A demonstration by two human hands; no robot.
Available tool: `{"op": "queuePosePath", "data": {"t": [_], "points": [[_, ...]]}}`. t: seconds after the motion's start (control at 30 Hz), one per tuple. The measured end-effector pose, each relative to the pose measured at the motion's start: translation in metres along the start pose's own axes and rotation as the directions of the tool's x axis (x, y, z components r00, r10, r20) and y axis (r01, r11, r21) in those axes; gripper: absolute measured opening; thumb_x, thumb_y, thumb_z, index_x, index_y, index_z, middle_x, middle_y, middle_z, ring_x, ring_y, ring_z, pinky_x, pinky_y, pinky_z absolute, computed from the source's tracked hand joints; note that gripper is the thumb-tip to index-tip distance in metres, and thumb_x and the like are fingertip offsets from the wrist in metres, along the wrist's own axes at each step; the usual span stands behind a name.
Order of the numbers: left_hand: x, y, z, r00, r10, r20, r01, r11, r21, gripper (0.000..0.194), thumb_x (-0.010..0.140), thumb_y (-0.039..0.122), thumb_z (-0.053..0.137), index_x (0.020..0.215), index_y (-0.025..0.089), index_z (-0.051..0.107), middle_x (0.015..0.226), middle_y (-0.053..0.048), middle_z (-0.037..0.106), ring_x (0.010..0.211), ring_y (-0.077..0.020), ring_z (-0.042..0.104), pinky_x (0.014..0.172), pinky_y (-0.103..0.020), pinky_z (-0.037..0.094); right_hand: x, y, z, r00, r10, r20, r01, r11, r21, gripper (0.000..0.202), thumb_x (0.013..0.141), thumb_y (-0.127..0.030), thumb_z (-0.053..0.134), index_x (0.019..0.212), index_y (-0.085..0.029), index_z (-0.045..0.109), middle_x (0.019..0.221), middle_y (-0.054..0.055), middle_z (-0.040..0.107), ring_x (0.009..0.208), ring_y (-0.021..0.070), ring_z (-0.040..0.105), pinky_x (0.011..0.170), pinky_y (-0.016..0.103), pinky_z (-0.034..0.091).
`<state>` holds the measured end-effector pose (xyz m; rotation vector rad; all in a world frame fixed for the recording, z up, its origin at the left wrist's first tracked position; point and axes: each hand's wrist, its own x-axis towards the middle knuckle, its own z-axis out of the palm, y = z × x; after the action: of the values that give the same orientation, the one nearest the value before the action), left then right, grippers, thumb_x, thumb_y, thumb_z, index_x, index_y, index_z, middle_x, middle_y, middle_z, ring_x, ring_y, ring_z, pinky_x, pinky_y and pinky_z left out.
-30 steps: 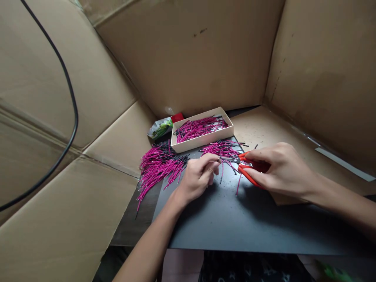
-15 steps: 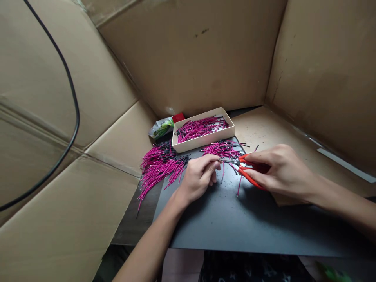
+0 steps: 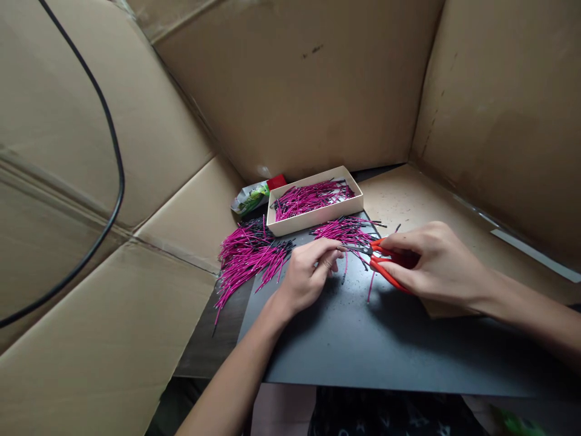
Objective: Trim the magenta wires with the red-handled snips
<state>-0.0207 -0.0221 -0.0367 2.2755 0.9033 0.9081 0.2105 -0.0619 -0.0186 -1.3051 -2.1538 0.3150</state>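
Note:
My left hand (image 3: 313, 269) is closed in a pinch, thumb against the forefinger. What it pinches is too small and hidden to make out. In my right hand (image 3: 438, 266) are red-handled scissors (image 3: 363, 249), their narrow blades pointing left and reaching my left fingertips. Behind the hands lies a pile of short magenta wires with black ends (image 3: 342, 230). A few loose wires (image 3: 371, 287) rest on the dark grey board (image 3: 327, 348) below the scissors. Left of my left hand spreads a larger wire heap (image 3: 247, 257).
A shallow cream box (image 3: 313, 223) holding more magenta wires stands at the back. Beside it lies a green and red packet (image 3: 252, 197). Tall cardboard walls (image 3: 290, 91) enclose the work place, and a black cable (image 3: 111, 127) hangs at the left. Small dark scraps dot the board.
Almost nothing differs. The whole view has shifted very slightly; both hands keep their pose, and the scissor tips remain at my left fingertips.

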Motion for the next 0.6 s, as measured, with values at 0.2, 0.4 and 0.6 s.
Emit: {"op": "queuePosePath", "data": {"t": [0.2, 0.4, 0.6], "points": [[0.0, -0.0029, 0.0005, 1.0, 0.016, 0.019, -0.017, 1.0, 0.016, 0.02, 0.095, 0.022, 0.046, 0.098, 0.015, 0.064, 0.081, -0.005, 0.067, 0.063, -0.0107, 0.059, 0.063, -0.024, 0.05, -0.0004, 0.0002, 0.0006, 1.0, -0.025, 0.01, 0.025, 1.0, -0.007, 0.02, 0.079, -0.026, 0.059, 0.089, -0.017, 0.073, 0.06, 0.001, 0.065, 0.049, 0.0104, 0.051, 0.05, 0.027, 0.031], [0.0007, -0.0011, 0.0007, 0.999, 0.035, 0.015, -0.035, 0.999, 0.019, 0.02, 0.095, 0.021, 0.045, 0.095, 0.014, 0.064, 0.081, -0.005, 0.067, 0.061, -0.0101, 0.058, 0.063, -0.024, 0.049, -0.0011, 0.0039, 0.0001, 0.997, -0.063, 0.035, 0.063, 0.998, 0.01, 0.022, 0.083, -0.027, 0.056, 0.089, -0.015, 0.073, 0.061, 0.003, 0.066, 0.049, 0.0112, 0.052, 0.051, 0.027, 0.032], [0.0014, 0.0003, -0.0005, 0.999, 0.03, 0.021, -0.031, 0.998, 0.05, 0.022, 0.096, 0.023, 0.045, 0.093, 0.015, 0.065, 0.085, -0.006, 0.068, 0.071, -0.0132, 0.061, 0.067, -0.026, 0.049, -0.0011, 0.0002, -0.0007, 1.0, -0.008, 0.001, 0.008, 1.0, 0.004, 0.017, 0.08, -0.026, 0.059, 0.085, -0.018, 0.073, 0.059, 0.001, 0.065, 0.048, 0.0108, 0.05, 0.05, 0.027, 0.031]]}}
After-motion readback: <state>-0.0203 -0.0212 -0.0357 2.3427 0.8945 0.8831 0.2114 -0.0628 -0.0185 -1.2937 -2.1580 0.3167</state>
